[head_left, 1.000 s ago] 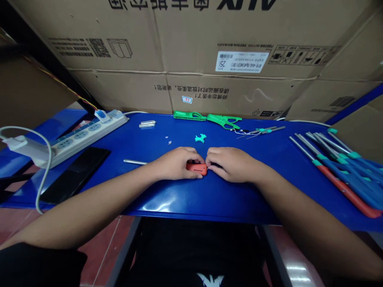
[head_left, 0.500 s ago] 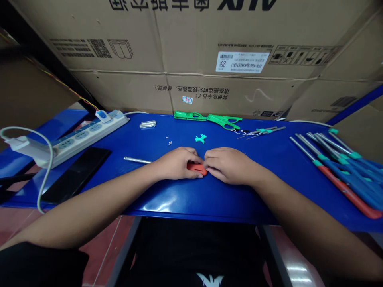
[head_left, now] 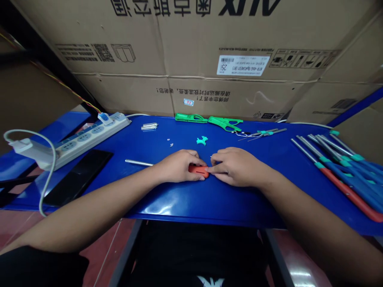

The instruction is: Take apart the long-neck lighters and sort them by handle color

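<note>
My left hand (head_left: 181,166) is closed around the orange handle of a long-necked lighter (head_left: 198,171), which has a dark slot in its face. A metal tube (head_left: 139,162) sticks out to the left beyond my hand and seems to belong to it. Fingers of my right hand (head_left: 231,166) are bent together at the handle's right end, one fingertip touching it. A tiny bright speck shows by those fingers, too small to name. Just beyond the hands lies a small green plastic piece (head_left: 202,140).
Several blue-handled lighters (head_left: 344,155) and a red one (head_left: 347,189) lie at the right. Green plastic shells (head_left: 224,122) and thin metal rods (head_left: 266,133) sit at the back. Silver tubes (head_left: 149,126), a power strip (head_left: 89,137) and a black phone (head_left: 78,175) are leftward. A cardboard box (head_left: 191,59) stands behind.
My right hand has shifted slightly right, and its fingers have loosened from around the handle's end, so more of that end shows. My left hand keeps its hold. The view has tilted slightly.
</note>
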Action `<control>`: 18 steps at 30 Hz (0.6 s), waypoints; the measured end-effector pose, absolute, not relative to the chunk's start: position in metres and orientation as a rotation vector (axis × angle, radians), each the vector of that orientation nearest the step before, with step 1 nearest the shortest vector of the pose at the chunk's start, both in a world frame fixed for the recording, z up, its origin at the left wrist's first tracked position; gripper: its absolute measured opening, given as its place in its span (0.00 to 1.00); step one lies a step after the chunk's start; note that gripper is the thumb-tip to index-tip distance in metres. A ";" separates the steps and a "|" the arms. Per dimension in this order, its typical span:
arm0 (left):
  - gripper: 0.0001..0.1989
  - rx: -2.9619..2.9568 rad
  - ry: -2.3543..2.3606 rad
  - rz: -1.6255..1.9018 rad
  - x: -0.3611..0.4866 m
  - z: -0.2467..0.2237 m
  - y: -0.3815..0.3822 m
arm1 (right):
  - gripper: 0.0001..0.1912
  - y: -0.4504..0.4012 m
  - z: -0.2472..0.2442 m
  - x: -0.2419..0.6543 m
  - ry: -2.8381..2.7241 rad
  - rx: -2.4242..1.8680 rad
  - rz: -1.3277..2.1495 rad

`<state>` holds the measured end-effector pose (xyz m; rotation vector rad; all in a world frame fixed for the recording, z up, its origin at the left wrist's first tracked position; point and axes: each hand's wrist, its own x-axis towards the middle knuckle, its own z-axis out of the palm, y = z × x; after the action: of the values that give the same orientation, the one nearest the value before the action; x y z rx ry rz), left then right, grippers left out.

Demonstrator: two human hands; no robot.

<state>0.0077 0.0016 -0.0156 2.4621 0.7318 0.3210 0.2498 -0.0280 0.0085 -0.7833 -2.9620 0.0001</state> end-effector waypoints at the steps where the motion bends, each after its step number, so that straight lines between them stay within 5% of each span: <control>1: 0.18 2.468 0.724 0.328 0.008 -0.016 0.001 | 0.15 -0.029 0.010 0.249 -2.991 -0.792 -0.030; 11: 0.17 2.485 0.787 0.351 0.007 -0.016 0.005 | 0.13 -0.048 0.015 0.222 -3.104 -1.037 -0.200; 18: 0.18 2.468 0.854 0.283 0.007 -0.010 0.004 | 0.14 -0.011 0.017 0.282 -2.670 -1.233 0.364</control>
<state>0.0072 0.0044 -0.0103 2.4685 0.8539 0.2830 0.2823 -0.0115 0.0169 -1.2325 -2.6697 0.3641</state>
